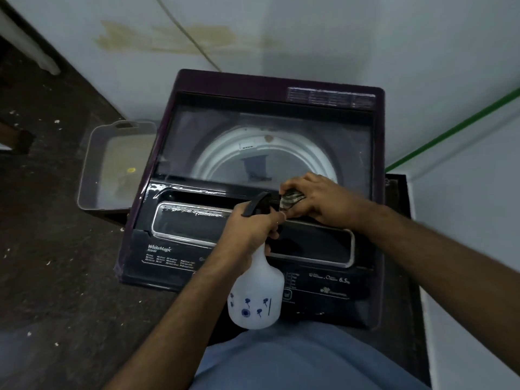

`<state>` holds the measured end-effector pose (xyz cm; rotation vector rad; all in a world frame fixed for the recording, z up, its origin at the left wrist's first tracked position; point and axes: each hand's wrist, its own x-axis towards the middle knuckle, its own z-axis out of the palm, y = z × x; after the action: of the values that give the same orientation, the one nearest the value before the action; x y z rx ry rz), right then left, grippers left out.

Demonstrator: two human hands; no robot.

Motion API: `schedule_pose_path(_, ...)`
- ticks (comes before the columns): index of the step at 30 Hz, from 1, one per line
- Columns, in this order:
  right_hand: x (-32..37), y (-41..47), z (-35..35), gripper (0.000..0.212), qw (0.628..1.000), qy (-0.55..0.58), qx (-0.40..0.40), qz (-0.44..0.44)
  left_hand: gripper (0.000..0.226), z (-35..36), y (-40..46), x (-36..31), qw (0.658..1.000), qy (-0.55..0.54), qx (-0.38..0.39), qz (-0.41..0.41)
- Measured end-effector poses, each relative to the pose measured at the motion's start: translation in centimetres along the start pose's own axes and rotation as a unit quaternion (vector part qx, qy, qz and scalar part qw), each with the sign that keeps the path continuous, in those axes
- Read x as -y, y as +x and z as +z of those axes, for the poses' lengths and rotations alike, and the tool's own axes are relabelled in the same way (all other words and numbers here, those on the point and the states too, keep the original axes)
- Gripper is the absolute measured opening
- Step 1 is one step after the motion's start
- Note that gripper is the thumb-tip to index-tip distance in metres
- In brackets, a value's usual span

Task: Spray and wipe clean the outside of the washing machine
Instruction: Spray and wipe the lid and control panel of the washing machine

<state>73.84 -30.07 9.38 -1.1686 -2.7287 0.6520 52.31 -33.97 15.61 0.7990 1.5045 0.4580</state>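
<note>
Far left, dark rough floor (56,249) flecked with pale specks. Beside the machine's left flank, one clear plastic tub (112,164), rectangular with rounded corners and a cut-out handle at its far rim; a small yellow item (131,170) shows in it, too small to identify. Centre: one top-loading washing machine (253,170), glossy dark purple-black casing, square-cornered, standing against a pale wall (309,32) that bears yellowish stains. Its tinted transparent lid (219,136) is closed; the white ring of the drum shows through it. Wet streaks shine on the panel edge below the lid. Left hand (250,229) grips the neck of one spray bottle (257,294), fingers curled round the black trigger head; the bottle body is translucent white plastic, bulb-shaped, printed with small blue motifs, hanging tilted over the control panel. How much liquid is in it cannot be told. Right hand (312,198), just beside the left, bunches one patterned cloth (291,202) under curled fingers and presses it on the panel at the lid's near edge. Right of the machine, a green line (450,130) crosses the wall.
</note>
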Motion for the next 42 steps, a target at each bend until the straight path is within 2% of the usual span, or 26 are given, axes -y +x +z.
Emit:
schedule_pose_path(9, -2.6, -9.6, -0.9, 0.040, 0.998, 0.000, -0.003, 0.062, 0.011, 6.3, -0.4, -0.6, 0.993, 0.078, 0.091, 0.004)
schedule_pose_path(14, -1.2, -13.5, -0.1, 0.038, 0.983, 0.029, -0.087, 0.157, 0.009, 9.2, -1.3, -0.9, 0.987, 0.101, 0.121, 0.006)
schedule_pose_path(16, 1.1, -14.3, 2.0, 0.038, 0.957, 0.064, -0.166, 0.229, 0.009, 9.9, -1.6, -1.0, 0.986, 0.107, 0.124, 0.010)
schedule_pose_path(19, 5.9, -14.8, 5.6, 0.040, 0.883, 0.103, -0.304, 0.341, 0.011, 10.3, -1.8, -0.9, 0.985, 0.111, 0.130, 0.016)
schedule_pose_path(21, 7.9, -14.3, 6.9, 0.039, 0.843, 0.103, -0.348, 0.398, 0.012, 10.6, -1.9, -0.8, 0.984, 0.115, 0.134, 0.015)
schedule_pose_path(25, 8.4, -12.7, 7.4, 0.043, 0.814, 0.068, -0.352, 0.458, 0.009, 11.3, -2.0, -0.8, 0.982, 0.122, 0.141, 0.012)
schedule_pose_path(29, 4.8, -10.9, 5.9, 0.044, 0.778, 0.074, -0.367, 0.506, 0.010, 12.2, -1.9, -1.2, 0.980, 0.127, 0.150, 0.009)
schedule_pose_path(34, 4.8, -11.0, 5.4, 0.044, 0.804, 0.041, -0.334, 0.490, 0.006, 13.1, -2.1, -1.6, 0.976, 0.137, 0.172, 0.010)
schedule_pose_path(39, 10.1, -14.0, 8.4, 0.049, 0.793, 0.076, -0.356, 0.488, 0.006, 12.9, -2.0, -1.2, 0.974, 0.148, 0.172, 0.006)
schedule_pose_path(42, 8.4, -13.0, 7.6, 0.040, 0.784, 0.086, -0.362, 0.497, 0.006, 12.8, -2.3, -0.8, 0.970, 0.158, 0.185, -0.001)
